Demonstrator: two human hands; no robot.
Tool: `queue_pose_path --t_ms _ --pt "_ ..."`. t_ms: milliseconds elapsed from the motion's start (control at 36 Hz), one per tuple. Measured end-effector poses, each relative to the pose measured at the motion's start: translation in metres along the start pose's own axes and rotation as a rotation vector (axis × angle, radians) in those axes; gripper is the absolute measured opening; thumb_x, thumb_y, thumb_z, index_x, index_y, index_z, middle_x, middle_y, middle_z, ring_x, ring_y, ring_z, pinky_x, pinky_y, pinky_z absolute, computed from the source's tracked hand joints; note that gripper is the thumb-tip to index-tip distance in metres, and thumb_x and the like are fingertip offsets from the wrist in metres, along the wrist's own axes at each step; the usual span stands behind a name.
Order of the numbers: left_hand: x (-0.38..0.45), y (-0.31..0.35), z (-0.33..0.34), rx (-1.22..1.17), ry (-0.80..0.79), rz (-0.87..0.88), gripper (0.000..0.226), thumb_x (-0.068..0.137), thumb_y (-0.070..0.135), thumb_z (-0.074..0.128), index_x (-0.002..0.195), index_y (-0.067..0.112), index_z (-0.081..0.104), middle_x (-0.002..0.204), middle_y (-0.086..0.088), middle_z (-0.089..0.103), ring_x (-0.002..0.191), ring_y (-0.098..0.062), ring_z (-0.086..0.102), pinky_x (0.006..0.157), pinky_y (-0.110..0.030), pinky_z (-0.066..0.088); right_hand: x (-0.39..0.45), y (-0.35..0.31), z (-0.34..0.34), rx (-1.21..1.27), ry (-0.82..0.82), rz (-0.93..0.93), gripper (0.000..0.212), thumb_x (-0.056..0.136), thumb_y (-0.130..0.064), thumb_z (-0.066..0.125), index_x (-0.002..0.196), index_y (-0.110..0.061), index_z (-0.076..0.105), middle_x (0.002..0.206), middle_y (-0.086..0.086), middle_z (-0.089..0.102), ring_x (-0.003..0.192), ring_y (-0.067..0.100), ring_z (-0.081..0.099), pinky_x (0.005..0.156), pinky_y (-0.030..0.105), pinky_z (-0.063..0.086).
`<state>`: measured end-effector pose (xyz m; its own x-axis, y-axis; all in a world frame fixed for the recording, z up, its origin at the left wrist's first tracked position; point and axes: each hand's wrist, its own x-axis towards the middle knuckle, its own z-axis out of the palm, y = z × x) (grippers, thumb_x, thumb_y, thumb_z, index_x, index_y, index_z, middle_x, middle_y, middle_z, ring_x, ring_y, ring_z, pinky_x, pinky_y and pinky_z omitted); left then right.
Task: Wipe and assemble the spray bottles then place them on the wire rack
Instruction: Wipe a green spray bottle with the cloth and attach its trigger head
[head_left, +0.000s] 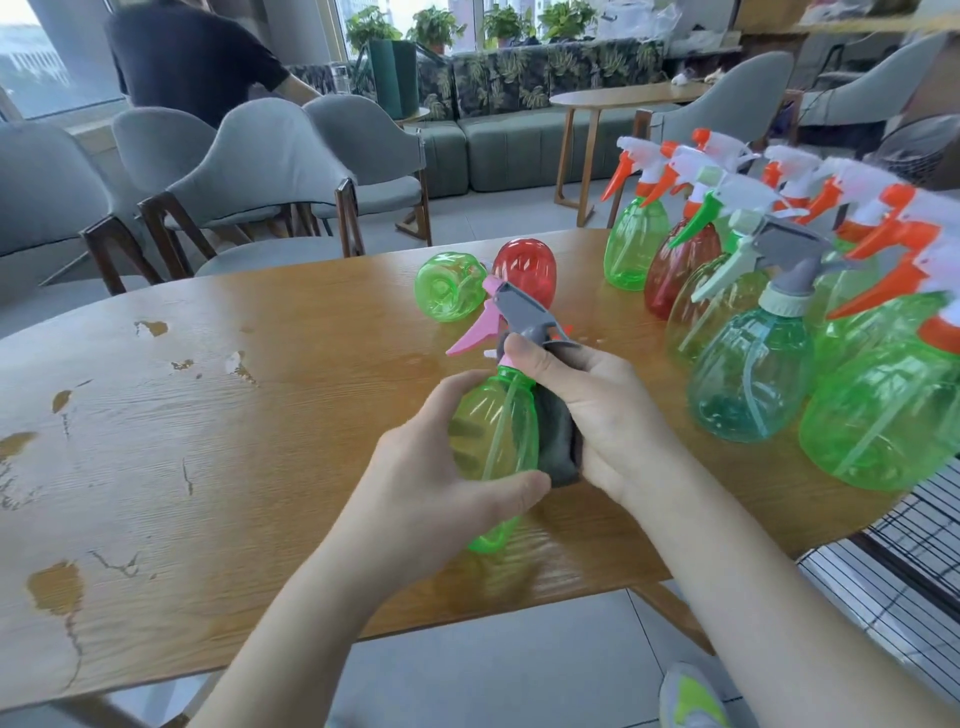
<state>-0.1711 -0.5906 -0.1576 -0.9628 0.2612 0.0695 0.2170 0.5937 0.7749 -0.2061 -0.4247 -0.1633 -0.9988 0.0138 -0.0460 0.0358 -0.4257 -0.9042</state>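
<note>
My left hand (441, 467) grips the body of a yellow-green spray bottle (493, 441) above the wooden table (208, 415). Its grey spray head (524, 312) with a pink trigger sits on the neck. My right hand (597, 410) is curled round the bottle's neck and presses a dark grey cloth (558, 447) against its side. Two bottle bodies without heads lie on their sides behind: a green one (449, 286) and a red one (524, 270). Several assembled bottles (753, 364) with orange, green and grey heads stand at the right.
A wire rack (893, 582) shows at the lower right, beside the table's edge. Grey chairs (270, 171) stand beyond the table. A person in a dark shirt (182, 52) stands at the back left. A sofa and another table are farther off.
</note>
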Motion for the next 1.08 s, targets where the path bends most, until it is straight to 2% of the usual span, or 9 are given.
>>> queue_pose_path --t_ms 111,222,389,528,639,722,861,944,1083 --pt "0.002 -0.002 0.01 0.1 0.145 0.029 0.087 0.068 0.056 0.082 0.142 0.051 0.037 0.11 0.017 0.062 0.1 -0.013 0.064 0.09 -0.044 0.056 -0.004 0.009 0.011 -0.088 0.183 -0.111 0.022 0.088 -0.03 0.079 0.094 -0.01 0.08 0.081 0.016 0.074 0.068 0.026 0.068 0.065 0.043 0.062" --pt "0.003 -0.004 0.015 0.16 0.188 0.017 0.089 0.068 0.058 0.082 0.142 0.051 0.032 0.113 0.013 0.061 0.108 -0.016 0.061 0.091 -0.045 0.055 -0.007 0.019 0.016 -0.29 0.298 -0.278 0.021 0.09 -0.045 0.065 0.085 -0.033 0.081 0.08 0.012 0.076 0.083 0.046 0.07 0.073 0.067 0.057" --pt "0.003 -0.002 0.016 0.199 0.216 -0.003 0.091 0.071 0.062 0.079 0.146 0.047 0.03 0.116 0.01 0.059 0.106 -0.019 0.061 0.088 -0.043 0.054 -0.026 0.018 0.021 -0.547 0.392 -0.434 0.022 0.101 -0.033 0.065 0.117 -0.026 0.079 0.087 -0.012 0.078 0.083 0.011 0.073 0.077 0.042 0.062" --pt "0.001 0.003 0.016 0.237 0.191 -0.013 0.09 0.075 0.055 0.074 0.151 0.046 0.027 0.123 0.009 0.056 0.109 -0.02 0.06 0.087 -0.039 0.051 -0.03 0.027 0.025 -0.81 0.458 -0.736 0.024 0.101 -0.024 0.067 0.122 -0.018 0.077 0.104 -0.005 0.07 0.095 -0.005 0.062 0.084 0.009 0.047" --pt "0.0 0.008 0.021 0.306 0.177 -0.012 0.078 0.086 0.04 0.067 0.15 0.049 0.023 0.118 0.01 0.051 0.099 -0.026 0.059 0.075 -0.035 0.044 -0.026 0.033 0.027 -0.948 0.461 -0.895 0.023 0.096 -0.015 0.07 0.117 -0.008 0.078 0.107 0.004 0.061 0.098 0.015 0.062 0.09 0.016 0.048" --pt "0.0 0.013 0.023 0.341 0.172 -0.03 0.076 0.088 0.04 0.064 0.151 0.047 0.022 0.113 0.011 0.048 0.085 -0.022 0.048 0.069 -0.034 0.039 -0.021 0.028 0.027 -1.088 0.425 -0.876 0.022 0.097 -0.016 0.069 0.115 -0.008 0.078 0.108 0.005 0.06 0.101 0.024 0.058 0.09 0.022 0.046" --pt "-0.003 0.019 0.025 0.442 0.147 -0.017 0.083 0.085 0.047 0.065 0.152 0.046 0.017 0.117 0.01 0.046 0.098 -0.025 0.054 0.071 -0.034 0.039 -0.017 0.016 0.025 -1.211 0.392 -0.746 0.017 0.101 -0.018 0.063 0.107 -0.009 0.078 0.114 0.005 0.052 0.104 0.02 0.044 0.089 0.024 0.041" --pt "-0.001 0.017 0.023 0.395 0.155 -0.035 0.081 0.082 0.05 0.066 0.148 0.049 0.018 0.11 0.014 0.043 0.088 -0.022 0.046 0.072 -0.034 0.038 -0.019 0.01 0.023 -1.25 0.318 -0.662 0.02 0.102 -0.022 0.061 0.109 -0.012 0.077 0.11 0.0 0.044 0.102 0.017 0.042 0.087 0.02 0.035" --pt "0.007 0.006 0.017 0.367 0.19 -0.059 0.089 0.077 0.064 0.071 0.151 0.047 0.024 0.127 0.009 0.055 0.116 -0.024 0.059 0.078 -0.034 0.038 -0.024 -0.002 0.017 -1.182 0.258 -0.613 0.017 0.092 -0.016 0.071 0.105 -0.018 0.082 0.099 0.001 0.052 0.085 0.017 0.055 0.075 0.015 0.039"
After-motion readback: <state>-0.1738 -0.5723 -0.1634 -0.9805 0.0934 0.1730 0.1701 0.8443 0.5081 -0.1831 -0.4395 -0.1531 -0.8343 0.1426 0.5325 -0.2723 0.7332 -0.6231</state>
